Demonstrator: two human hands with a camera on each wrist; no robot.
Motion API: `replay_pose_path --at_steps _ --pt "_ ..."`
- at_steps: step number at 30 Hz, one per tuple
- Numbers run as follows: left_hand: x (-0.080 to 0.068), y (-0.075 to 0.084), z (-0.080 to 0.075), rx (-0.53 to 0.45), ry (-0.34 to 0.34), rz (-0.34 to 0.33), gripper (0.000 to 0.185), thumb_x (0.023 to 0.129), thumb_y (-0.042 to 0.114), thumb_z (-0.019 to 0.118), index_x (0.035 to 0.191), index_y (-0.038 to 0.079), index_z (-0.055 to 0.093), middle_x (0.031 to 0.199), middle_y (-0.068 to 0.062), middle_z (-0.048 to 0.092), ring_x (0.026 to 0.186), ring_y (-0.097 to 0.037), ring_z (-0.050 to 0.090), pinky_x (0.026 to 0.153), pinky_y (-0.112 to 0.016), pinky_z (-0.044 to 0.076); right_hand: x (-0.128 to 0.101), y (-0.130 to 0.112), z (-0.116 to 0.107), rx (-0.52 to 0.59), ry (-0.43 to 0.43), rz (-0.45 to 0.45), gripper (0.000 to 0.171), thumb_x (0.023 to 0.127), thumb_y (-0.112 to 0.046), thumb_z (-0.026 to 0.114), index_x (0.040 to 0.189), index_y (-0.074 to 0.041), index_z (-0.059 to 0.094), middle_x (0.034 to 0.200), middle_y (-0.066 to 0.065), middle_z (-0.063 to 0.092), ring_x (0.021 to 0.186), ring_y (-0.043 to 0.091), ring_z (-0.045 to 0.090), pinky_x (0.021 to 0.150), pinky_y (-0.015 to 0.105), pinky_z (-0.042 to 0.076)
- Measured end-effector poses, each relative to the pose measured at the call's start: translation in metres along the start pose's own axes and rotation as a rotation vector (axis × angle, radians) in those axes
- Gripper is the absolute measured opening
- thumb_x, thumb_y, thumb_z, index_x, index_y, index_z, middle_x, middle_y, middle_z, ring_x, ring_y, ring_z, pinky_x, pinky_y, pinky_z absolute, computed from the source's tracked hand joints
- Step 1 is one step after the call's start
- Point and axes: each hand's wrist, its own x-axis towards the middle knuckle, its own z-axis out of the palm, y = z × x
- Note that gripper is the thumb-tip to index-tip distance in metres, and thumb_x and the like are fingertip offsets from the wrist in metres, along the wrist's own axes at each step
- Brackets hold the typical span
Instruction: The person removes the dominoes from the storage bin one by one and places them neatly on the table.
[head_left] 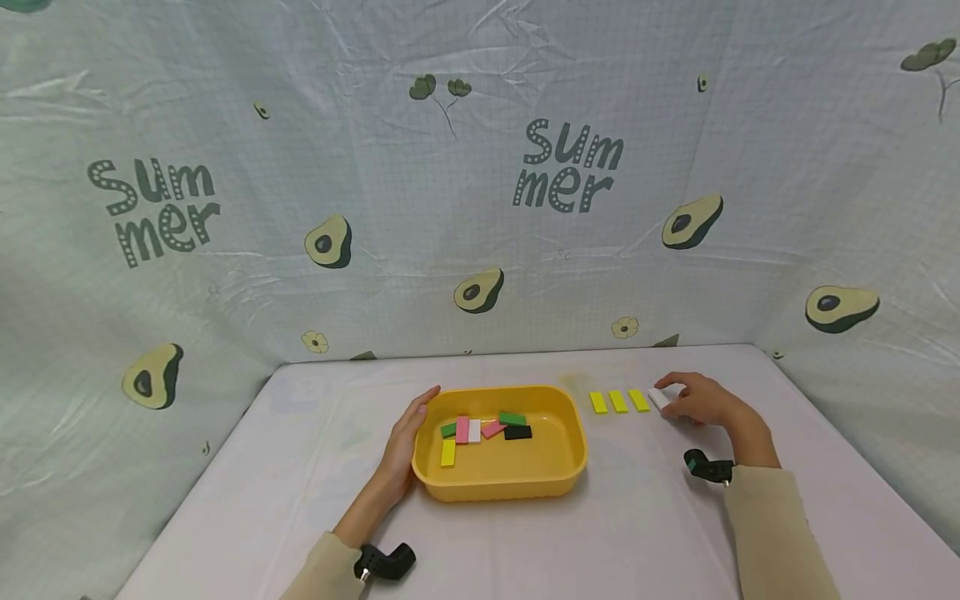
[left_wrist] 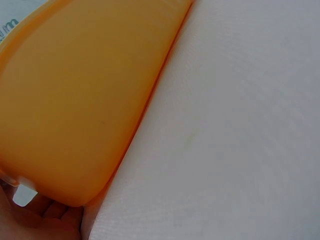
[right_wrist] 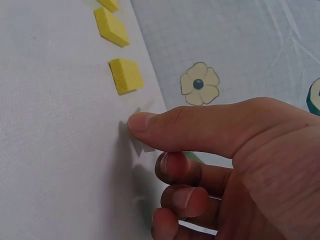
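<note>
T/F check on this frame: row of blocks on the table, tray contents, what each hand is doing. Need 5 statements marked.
1. Three yellow blocks lie in a row right of the yellow tray. True.
2. The right hand pinches a white block at the row's end. True.
3. The left hand holds a pink block. False: it rests against the tray's left wall.
4. The tray holds only yellow blocks. False: green, pink, white, black and yellow.
5. The white block sits inside the tray. False: on the table.
</note>
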Motion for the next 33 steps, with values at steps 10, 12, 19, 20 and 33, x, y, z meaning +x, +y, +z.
replay_pose_path --at_steps 10,12,19,20,33 --pt "-0.0017 0.0000 -0.0012 0.001 -0.008 0.003 0.052 0.114 0.033 0.027 0.161 0.014 0.035 0.171 -0.011 0.027 0.160 -0.033 0.021 0.131 -0.053 0.014 0.0008 -0.0003 0.0052 -0.006 0.008 0.025 0.057 0.094 -0.021 0.073 0.142 -0.001 0.052 0.127 0.035 0.055 0.088 0.028 0.057 0.069 0.032 0.051" --pt "-0.0021 0.0002 -0.0015 0.000 -0.008 0.002 0.051 0.114 0.033 0.027 0.161 0.014 0.035 0.171 -0.011 0.027 0.160 -0.033 0.022 0.131 -0.053 0.014 -0.0004 -0.0009 0.0061 -0.006 0.014 0.028 0.056 0.094 -0.022 0.073 0.142 -0.002 0.052 0.127 0.034 0.056 0.088 0.027 0.057 0.069 0.032 0.051" --pt "-0.0035 0.0011 -0.0023 0.006 -0.012 -0.009 0.051 0.114 0.033 0.027 0.161 0.015 0.035 0.171 -0.011 0.028 0.159 -0.033 0.022 0.131 -0.054 0.015 -0.0027 0.0011 0.0084 -0.007 0.019 0.031 0.056 0.094 -0.023 0.072 0.141 -0.001 0.053 0.131 0.036 0.055 0.089 0.028 0.057 0.070 0.031 0.052" --pt "-0.0035 0.0012 -0.0022 0.006 -0.011 -0.011 0.051 0.114 0.033 0.027 0.161 0.015 0.035 0.171 -0.011 0.028 0.159 -0.033 0.022 0.131 -0.053 0.015 -0.0023 0.0016 0.0086 -0.007 0.018 0.031 0.056 0.094 -0.023 0.072 0.141 -0.001 0.053 0.131 0.036 0.055 0.090 0.027 0.057 0.070 0.031 0.052" --pt "-0.0036 0.0015 -0.0020 0.003 -0.012 -0.002 0.051 0.114 0.032 0.027 0.161 0.014 0.035 0.171 -0.011 0.027 0.160 -0.033 0.021 0.131 -0.054 0.014 -0.0041 0.0017 0.0080 0.003 0.026 0.030 0.060 0.092 -0.022 0.074 0.142 0.001 0.051 0.125 0.034 0.055 0.084 0.025 0.057 0.069 0.032 0.050"
